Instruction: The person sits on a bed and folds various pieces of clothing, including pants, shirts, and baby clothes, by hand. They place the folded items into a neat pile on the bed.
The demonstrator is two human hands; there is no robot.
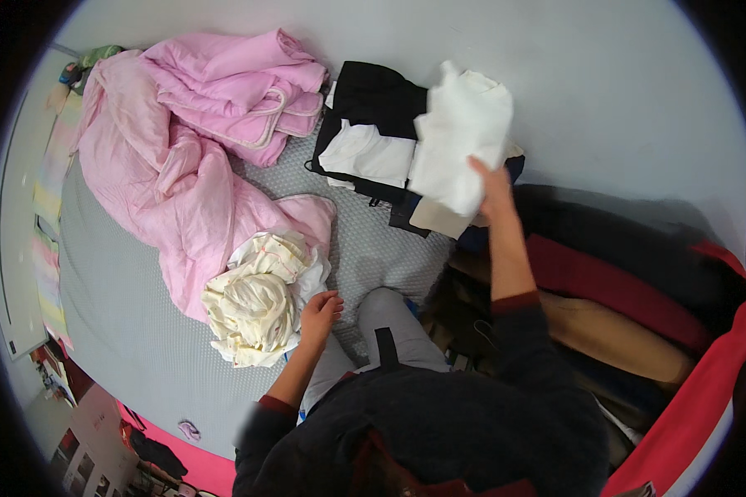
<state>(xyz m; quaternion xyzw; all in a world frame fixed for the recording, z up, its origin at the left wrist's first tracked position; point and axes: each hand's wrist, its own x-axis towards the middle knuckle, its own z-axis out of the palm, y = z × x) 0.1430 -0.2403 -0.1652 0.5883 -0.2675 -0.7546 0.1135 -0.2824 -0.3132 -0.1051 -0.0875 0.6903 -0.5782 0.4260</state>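
My right hand (494, 189) is at the lower right edge of a folded white garment (463, 133), its fingers on the cloth; part of the hand's grip is hidden. This garment lies over or just above stacked clothes, with a beige folded cloth (441, 217) under its lower end. Left of it are a black folded garment (379, 96) and another white folded garment (370, 152). My left hand (321, 315) rests in the air or on the bed beside a crumpled cream patterned cloth (255, 307), fingers slightly curled and holding nothing visible.
Pink quilts (186, 161) are heaped at the left on the grey textured bed cover (124, 298). A pale wall (597, 93) stands behind the clothes. To my right hang or lie dark, maroon (609, 292) and tan garments (615, 335), beside a red cloth edge (690, 404).
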